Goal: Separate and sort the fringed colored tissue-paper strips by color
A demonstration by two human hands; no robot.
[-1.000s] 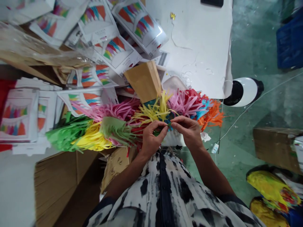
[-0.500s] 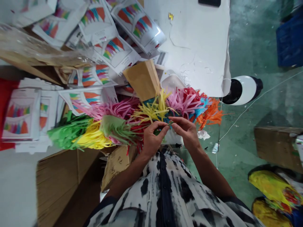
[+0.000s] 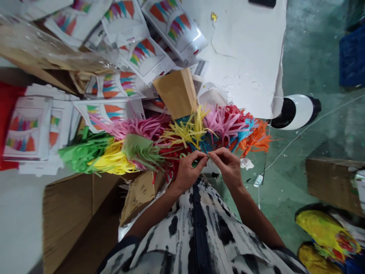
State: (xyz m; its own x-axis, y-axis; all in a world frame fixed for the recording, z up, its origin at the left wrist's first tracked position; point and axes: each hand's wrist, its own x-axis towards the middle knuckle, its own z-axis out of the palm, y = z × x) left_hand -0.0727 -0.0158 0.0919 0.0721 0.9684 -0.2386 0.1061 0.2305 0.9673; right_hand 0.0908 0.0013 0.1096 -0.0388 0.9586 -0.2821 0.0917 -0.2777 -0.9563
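At the front edge of the table, my left hand [image 3: 189, 169] and my right hand [image 3: 229, 165] meet fingertip to fingertip, each closed in a pinch. Between them is a small bit of green tissue paper [image 3: 194, 164], mostly hidden by the fingers. Just beyond lie fringed paper tassels: a yellow tassel [image 3: 185, 131], a pink tassel [image 3: 225, 121], a blue tassel [image 3: 245, 129] and an orange tassel [image 3: 255, 139]. Left of my left hand are a pale green tassel [image 3: 139, 150], a bright yellow tassel [image 3: 114, 158] and a green tassel [image 3: 84, 152].
Printed packages [image 3: 148, 57] are heaped at the upper left beside a brown cardboard piece [image 3: 176, 93]. A clear plastic tray [image 3: 212, 97] and thin thread lie on the white table [image 3: 251, 49]. An open carton [image 3: 71, 213] stands below left; a black-and-white object [image 3: 299, 111] is at right.
Both hands have shifted slightly down and right in view, and their fingertips are pressed closer together. Less of the green paper shows between them. The whole scene has shifted a little with the camera.
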